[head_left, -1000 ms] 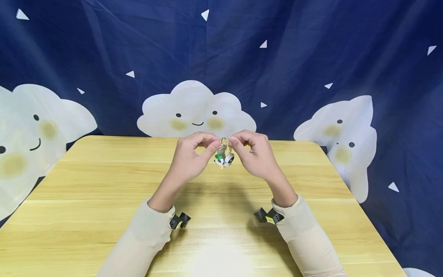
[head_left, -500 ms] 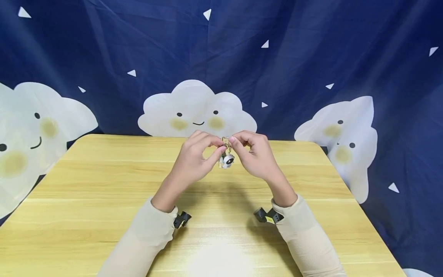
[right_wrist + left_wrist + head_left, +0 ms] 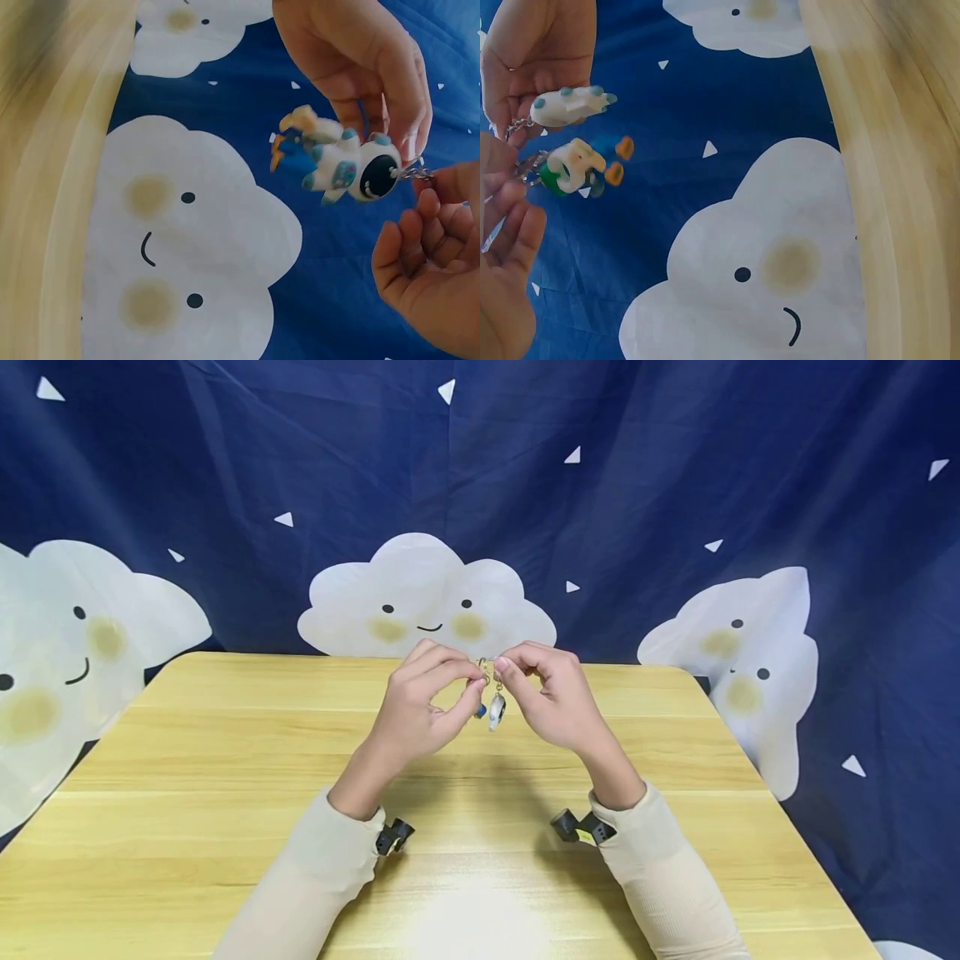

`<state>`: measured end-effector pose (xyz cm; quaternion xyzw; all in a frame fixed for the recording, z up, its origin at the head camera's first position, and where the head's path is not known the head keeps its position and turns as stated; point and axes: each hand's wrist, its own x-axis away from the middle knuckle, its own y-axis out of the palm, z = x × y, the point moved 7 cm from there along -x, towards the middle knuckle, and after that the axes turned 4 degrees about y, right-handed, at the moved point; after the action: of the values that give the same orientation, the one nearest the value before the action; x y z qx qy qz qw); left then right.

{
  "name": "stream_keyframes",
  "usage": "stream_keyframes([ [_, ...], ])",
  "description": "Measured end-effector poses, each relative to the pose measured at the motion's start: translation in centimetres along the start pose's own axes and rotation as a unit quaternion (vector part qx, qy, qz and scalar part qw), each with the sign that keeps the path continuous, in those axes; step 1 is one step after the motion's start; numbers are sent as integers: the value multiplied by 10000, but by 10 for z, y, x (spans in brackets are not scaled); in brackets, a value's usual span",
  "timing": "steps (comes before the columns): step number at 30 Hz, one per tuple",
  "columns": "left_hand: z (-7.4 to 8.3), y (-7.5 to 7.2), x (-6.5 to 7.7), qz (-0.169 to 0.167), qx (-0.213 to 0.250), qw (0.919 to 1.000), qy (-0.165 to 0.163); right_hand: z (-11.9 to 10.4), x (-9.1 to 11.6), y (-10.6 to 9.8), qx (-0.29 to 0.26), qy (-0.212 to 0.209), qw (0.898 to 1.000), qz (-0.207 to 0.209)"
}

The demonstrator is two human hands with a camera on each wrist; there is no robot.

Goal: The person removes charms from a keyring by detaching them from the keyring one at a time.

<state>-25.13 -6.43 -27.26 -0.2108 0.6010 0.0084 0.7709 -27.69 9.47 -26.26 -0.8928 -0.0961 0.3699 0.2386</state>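
Both hands are raised above the table, fingertips close together. My left hand (image 3: pixel 422 703) pinches metal key ring hardware (image 3: pixel 483 673) between thumb and fingers. A small figure with a green top, blue body and orange feet (image 3: pixel 581 165) hangs from that hardware; in the head view the left fingers mostly hide it. My right hand (image 3: pixel 549 693) pinches the short chain of a white astronaut keychain (image 3: pixel 356 172) with teal spots and a black visor. The astronaut dangles beside the other figure. Whether the two are linked at the ring is too small to tell.
A light wooden table (image 3: pixel 480 793) lies below the hands. Behind it hangs a dark blue curtain (image 3: pixel 510 485) printed with white clouds and triangles. A small black camera sits at the left wrist (image 3: pixel 395 837) and another at the right wrist (image 3: pixel 582 827).
The left hand has shifted slightly right, its fingers now further over the ring. The green-topped figure has gone mostly behind them, and the astronaut has turned edge-on. The right hand stays put.
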Motion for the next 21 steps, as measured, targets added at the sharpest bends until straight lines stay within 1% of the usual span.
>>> stream_keyframes([
  [4,2,-1,-1,79,190,9997,97,-2,0,0,-95,-179,9998,-7],
  [9,3,0,-2,-10,281,9994,195,-2,1,-1,-199,-249,9995,21],
  [17,6,0,-2,-220,357,9986,316,0,1,-3,-170,-187,9997,67],
  [21,6,1,-2,-391,396,9978,373,4,0,-4,-157,11,9998,106],
])
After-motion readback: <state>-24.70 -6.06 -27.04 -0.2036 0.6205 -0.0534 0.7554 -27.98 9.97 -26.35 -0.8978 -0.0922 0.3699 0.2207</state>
